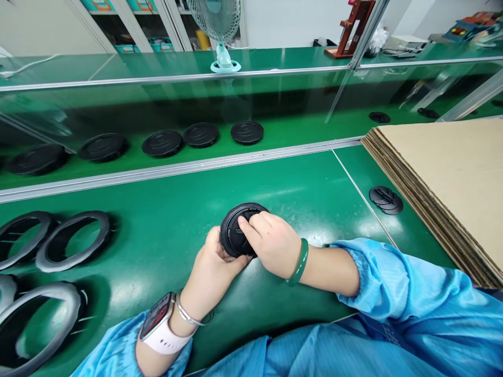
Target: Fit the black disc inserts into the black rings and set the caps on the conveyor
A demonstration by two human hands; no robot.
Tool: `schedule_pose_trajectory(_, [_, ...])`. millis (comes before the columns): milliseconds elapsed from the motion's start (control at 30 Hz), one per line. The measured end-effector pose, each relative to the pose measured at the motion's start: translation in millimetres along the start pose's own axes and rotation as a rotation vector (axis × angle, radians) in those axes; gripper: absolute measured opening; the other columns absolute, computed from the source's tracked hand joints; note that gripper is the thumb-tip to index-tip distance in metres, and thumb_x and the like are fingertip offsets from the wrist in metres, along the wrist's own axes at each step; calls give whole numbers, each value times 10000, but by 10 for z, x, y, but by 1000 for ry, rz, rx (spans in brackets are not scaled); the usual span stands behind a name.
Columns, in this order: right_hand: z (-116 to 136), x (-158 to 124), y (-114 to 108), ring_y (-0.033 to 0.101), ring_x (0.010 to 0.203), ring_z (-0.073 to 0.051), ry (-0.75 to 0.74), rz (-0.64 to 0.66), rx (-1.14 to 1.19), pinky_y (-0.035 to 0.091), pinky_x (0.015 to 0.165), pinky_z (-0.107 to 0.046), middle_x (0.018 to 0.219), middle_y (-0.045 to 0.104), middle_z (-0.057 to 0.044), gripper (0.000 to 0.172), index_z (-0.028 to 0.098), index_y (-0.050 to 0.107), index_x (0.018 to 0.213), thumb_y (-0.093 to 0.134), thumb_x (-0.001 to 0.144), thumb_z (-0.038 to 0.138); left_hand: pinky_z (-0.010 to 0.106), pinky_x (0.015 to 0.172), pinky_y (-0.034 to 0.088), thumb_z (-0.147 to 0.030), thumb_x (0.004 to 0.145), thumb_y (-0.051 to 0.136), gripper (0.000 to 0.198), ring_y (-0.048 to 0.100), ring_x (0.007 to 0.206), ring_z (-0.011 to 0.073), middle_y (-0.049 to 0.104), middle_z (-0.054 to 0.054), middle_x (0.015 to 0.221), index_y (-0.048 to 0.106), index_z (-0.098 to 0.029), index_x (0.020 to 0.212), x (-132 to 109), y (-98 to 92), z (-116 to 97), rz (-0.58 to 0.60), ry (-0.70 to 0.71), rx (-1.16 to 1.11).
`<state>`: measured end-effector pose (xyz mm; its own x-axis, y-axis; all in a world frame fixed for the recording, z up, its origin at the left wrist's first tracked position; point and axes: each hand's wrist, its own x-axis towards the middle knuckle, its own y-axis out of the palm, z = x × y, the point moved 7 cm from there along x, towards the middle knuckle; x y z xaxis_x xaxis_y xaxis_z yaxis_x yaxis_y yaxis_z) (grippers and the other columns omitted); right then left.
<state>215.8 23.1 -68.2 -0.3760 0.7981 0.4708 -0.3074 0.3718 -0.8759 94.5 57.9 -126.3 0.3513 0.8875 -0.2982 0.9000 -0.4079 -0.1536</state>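
Observation:
A black round plastic part (232, 233), ringed like a lid, is held just above the green table near its middle. My left hand (216, 272) grips it from below and from the left, thumb along its near edge. On its top face rest the curled fingers of my right hand (271, 242), closed and pressing or pinching there. Those fingers cover the right half of the part, so I cannot make out whether a smaller piece is between them.
Several black rings (74, 242) lie on the left. Thin black discs (386, 200) lie overlapped at right, beside a stack of cardboard sheets (448, 183). Beyond a metal rail (184, 168), several black round parts (247, 133) sit on a green strip. A fan (223, 57) stands behind the clear panel.

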Motion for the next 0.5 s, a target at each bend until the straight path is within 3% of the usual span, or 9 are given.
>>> schedule_pose_trajectory(100, [-1,17,-31,509,842,-275,-20,17,27,476,693,-417,897,615,-149,358,-5,599,1242,405,961,100,348,753,597,-251,620,837,598,715,901,235,703,16,1002,481,-227,1099,-10,13,-11,10,9,1])
schedule_pose_trajectory(167, [-52,31,-101,524,918,-278,-9,-25,92,476,736,-426,985,628,-153,324,55,621,1226,431,974,129,340,779,597,-238,630,839,588,711,929,224,692,8,1014,476,-229,1093,-4,16,-24,9,26,-27])
schedule_pose_trajectory(300, [-365,20,-228,502,1163,-283,217,-200,313,442,987,-471,1253,567,-146,398,164,541,1358,538,987,309,338,881,585,-202,633,851,622,687,1041,208,665,10,1109,464,-232,1120,22,-2,-53,-9,59,-132])
schedule_pose_trajectory(400, [-527,-13,-179,503,1192,-275,346,-223,428,433,1032,-453,1261,548,-155,519,143,465,1427,570,977,379,341,900,583,-204,637,861,642,679,1062,206,653,30,1166,466,-223,1143,28,12,-50,24,45,-162])
schedule_pose_trajectory(500, [-475,-17,-200,531,1101,-262,281,-244,419,446,970,-434,1162,573,-130,399,156,584,1276,600,959,398,325,870,586,-212,665,849,615,680,1025,192,651,22,1142,466,-225,1147,17,17,-34,43,35,-148])
